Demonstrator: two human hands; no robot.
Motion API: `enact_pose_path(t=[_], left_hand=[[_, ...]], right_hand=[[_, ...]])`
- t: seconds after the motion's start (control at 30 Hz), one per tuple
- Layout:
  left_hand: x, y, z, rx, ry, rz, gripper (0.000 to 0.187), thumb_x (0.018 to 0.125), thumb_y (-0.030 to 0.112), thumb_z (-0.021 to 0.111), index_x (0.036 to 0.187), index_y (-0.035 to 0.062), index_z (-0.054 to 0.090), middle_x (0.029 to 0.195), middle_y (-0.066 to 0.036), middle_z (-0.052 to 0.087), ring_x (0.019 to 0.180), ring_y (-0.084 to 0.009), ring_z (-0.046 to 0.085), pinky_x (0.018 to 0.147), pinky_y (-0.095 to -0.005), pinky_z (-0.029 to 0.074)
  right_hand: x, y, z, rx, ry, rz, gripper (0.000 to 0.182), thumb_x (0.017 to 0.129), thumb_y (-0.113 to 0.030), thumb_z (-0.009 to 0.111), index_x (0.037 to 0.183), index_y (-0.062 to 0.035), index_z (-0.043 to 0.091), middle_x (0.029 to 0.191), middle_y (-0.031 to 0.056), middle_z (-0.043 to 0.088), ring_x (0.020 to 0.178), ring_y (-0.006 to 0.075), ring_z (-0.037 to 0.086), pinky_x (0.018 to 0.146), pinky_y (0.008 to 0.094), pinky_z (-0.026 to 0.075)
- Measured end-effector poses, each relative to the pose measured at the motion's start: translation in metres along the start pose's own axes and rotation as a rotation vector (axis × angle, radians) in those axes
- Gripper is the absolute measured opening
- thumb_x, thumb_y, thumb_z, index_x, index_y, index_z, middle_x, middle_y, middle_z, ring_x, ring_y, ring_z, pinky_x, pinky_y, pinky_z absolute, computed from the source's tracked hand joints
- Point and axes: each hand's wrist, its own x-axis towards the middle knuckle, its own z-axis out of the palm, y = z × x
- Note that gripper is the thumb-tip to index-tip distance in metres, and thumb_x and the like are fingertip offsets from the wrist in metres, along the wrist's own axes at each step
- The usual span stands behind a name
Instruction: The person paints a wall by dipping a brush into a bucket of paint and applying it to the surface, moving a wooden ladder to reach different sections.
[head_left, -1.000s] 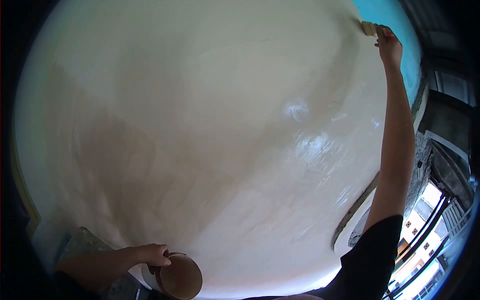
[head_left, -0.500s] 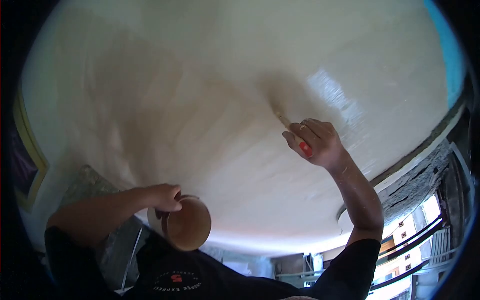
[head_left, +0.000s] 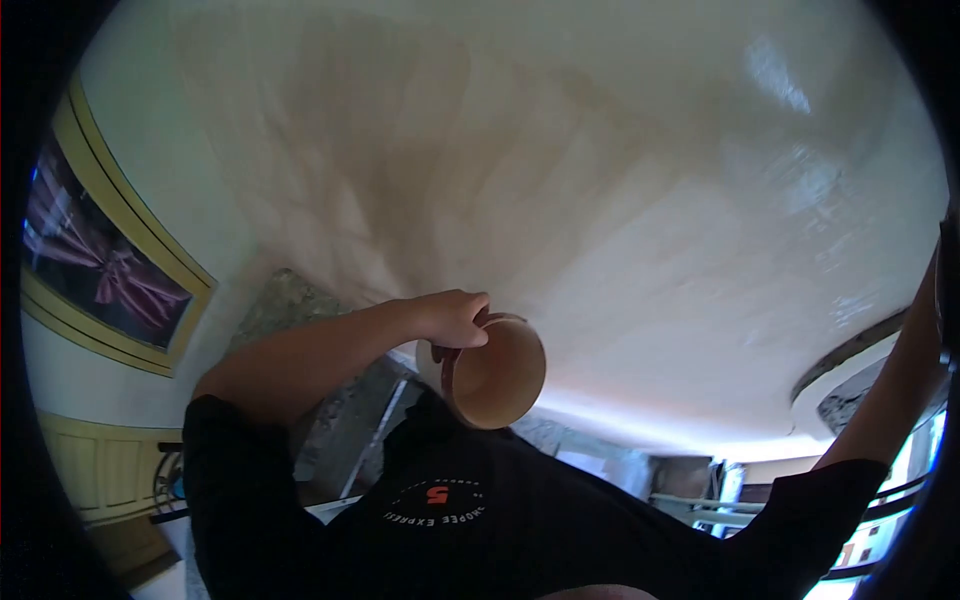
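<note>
My left hand (head_left: 456, 319) is closed on the brown-edged rim of a small cream bucket (head_left: 500, 375). The bucket is tilted so that its mouth and brownish inside face the camera, in front of my dark shirt. My right forearm (head_left: 890, 390) reaches up along the right edge, and the hand beyond it falls outside the picture, so what it holds is hidden. Across most of the view spreads a large pale painted surface (head_left: 640, 260), with brownish patches and shiny, wet-looking streaks at the upper right.
On the left is a yellow-framed window (head_left: 195, 300) with a tied purple curtain. Below it stands a cream panelled door or cupboard (head_left: 100, 465). A curved ledge (head_left: 815, 400) borders the surface at the right. Rough grey masonry (head_left: 285, 310) lies behind my left arm.
The view has swung left, bringing more of the window in. My right hand, which held a paintbrush against the surface, has left the picture at the right. My left hand still grips the bucket.
</note>
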Motion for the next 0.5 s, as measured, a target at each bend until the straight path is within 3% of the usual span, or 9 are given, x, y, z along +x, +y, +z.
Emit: enact_pose_path(t=[0.13, 0.2, 0.23, 0.37, 0.47, 0.5], left_hand=[[-0.001, 0.004, -0.002, 0.026, -0.028, -0.008, 0.033, 0.074, 0.019, 0.058, 0.099, -0.0013, 0.05, 0.083, -0.018, 0.061, 0.073, -0.0271, 0.063, 0.062, -0.0374, 0.051], [-0.003, 0.009, -0.005, 0.004, -0.034, -0.05, 0.033, 0.074, 0.019, 0.058, 0.099, -0.0013, 0.05, 0.086, -0.018, 0.061, 0.077, -0.0274, 0.063, 0.066, -0.0375, 0.051], [0.002, 0.003, -0.002, 0.061, 0.008, 0.023, 0.033, 0.074, 0.019, 0.058, 0.099, -0.0011, 0.05, 0.086, -0.017, 0.061, 0.08, -0.0275, 0.063, 0.068, -0.0378, 0.051], [0.01, -0.007, -0.001, 0.069, -0.029, 0.042, 0.035, 0.074, 0.018, 0.057, 0.101, -0.0014, 0.05, 0.087, -0.017, 0.061, 0.078, -0.0269, 0.063, 0.066, -0.0368, 0.052], [0.007, 0.003, -0.009, 0.03, -0.141, -0.044, 0.034, 0.074, 0.017, 0.056, 0.102, -0.0008, 0.05, 0.087, -0.016, 0.061, 0.074, -0.0254, 0.063, 0.062, -0.0363, 0.053], [0.005, 0.008, -0.012, -0.015, -0.181, -0.088, 0.031, 0.076, 0.017, 0.055, 0.102, 0.0001, 0.05, 0.085, -0.016, 0.06, 0.069, -0.0234, 0.063, 0.057, -0.0356, 0.053]], right_hand=[[-0.017, -0.025, 0.01, 0.012, -0.006, -0.081, 0.031, 0.084, -0.023, 0.06, 0.106, -0.0006, 0.061, 0.099, 0.0114, 0.066, 0.083, 0.0195, 0.065, 0.069, 0.0277, 0.053], [-0.048, -0.039, 0.02, 0.065, -0.045, -0.175, 0.03, 0.082, -0.021, 0.063, 0.104, -0.0011, 0.061, 0.097, 0.0111, 0.066, 0.082, 0.0198, 0.065, 0.068, 0.0278, 0.054], [-0.067, -0.051, 0.022, 0.103, -0.067, -0.227, 0.029, 0.081, -0.02, 0.065, 0.103, -0.0013, 0.062, 0.096, 0.0109, 0.067, 0.081, 0.0199, 0.065, 0.067, 0.0278, 0.054], [-0.16, -0.1, 0.021, 0.296, -0.113, -0.394, 0.027, 0.077, -0.015, 0.071, 0.099, -0.0023, 0.063, 0.093, 0.0102, 0.068, 0.079, 0.0204, 0.066, 0.065, 0.028, 0.055], [-0.239, -0.15, 0.024, 0.419, -0.102, -0.281, 0.027, 0.074, -0.012, 0.076, 0.097, -0.003, 0.064, 0.091, 0.0096, 0.069, 0.077, 0.0208, 0.067, 0.063, 0.0282, 0.055], [-0.261, -0.167, 0.023, 0.332, -0.059, -0.184, 0.025, 0.075, -0.011, 0.075, 0.095, -0.0012, 0.064, 0.09, 0.0103, 0.069, 0.074, 0.0208, 0.066, 0.062, 0.0286, 0.055]])
